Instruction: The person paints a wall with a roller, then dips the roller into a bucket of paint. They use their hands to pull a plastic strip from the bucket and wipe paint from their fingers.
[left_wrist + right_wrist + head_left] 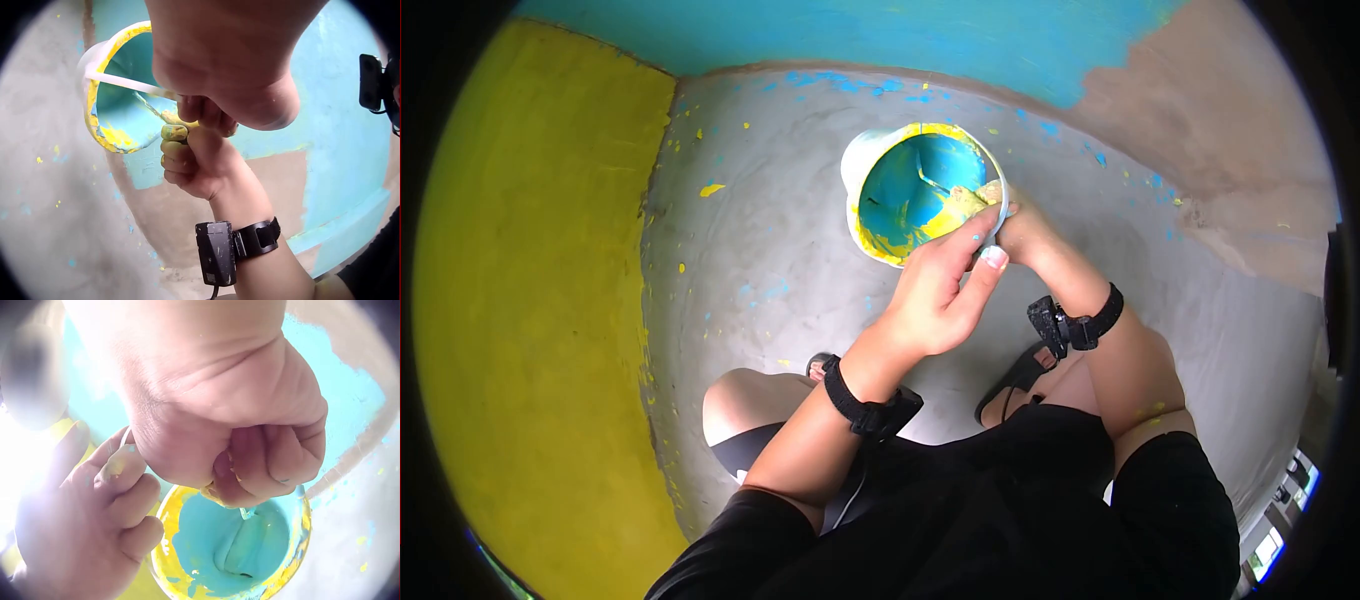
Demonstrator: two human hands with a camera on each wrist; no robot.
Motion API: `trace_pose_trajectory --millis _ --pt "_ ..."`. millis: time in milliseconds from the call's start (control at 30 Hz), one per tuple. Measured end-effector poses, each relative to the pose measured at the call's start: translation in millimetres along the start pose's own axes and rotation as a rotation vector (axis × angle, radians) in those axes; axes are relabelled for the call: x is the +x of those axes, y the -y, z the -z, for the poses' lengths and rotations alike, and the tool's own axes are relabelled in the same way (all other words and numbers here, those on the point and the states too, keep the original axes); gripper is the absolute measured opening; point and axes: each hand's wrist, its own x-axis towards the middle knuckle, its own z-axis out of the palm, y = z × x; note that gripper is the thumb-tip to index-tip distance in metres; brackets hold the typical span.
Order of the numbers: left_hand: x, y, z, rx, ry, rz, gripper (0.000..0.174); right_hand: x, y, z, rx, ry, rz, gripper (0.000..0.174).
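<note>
A white bucket (864, 160), its rim smeared yellow, stands tilted in front of me with blue paint (892, 195) inside. My left hand (935, 295) grips the bucket's white handle (128, 82), fingers curled round it. In the head view my right hand (1027, 238) is at the near right rim, holding a paint-smeared paint roller (967, 201) by its handle. The roller's thin bent wire reaches down into the bucket. Seen from the right wrist, the roller's cylinder (250, 542) lies coated in the blue paint. Yellow and blue paint marks the right fingers.
Grey floor (750, 230) with blue and yellow splatters lies around the bucket. A yellow wall (540, 280) rises on the left. The wall ahead is partly painted blue (880, 35), with bare brown plaster (1200, 130) to the right. Sandalled feet (1020, 380) are close below.
</note>
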Motion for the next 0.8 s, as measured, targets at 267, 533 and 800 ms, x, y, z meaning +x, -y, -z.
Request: trace_pose_trajectory --millis 267,533,800 --pt "0 -1 2 0.011 0.009 0.057 0.05 8 -16 -17 0.549 0.009 0.008 0.02" --pt "6 14 -2 -0.006 -0.196 -0.192 0.057 6 -15 -14 0.466 0.047 0.008 0.024" --pt "1 15 2 -0.173 -0.154 0.079 0.064 -6 13 14 -0.501 0.129 -0.18 0.036"
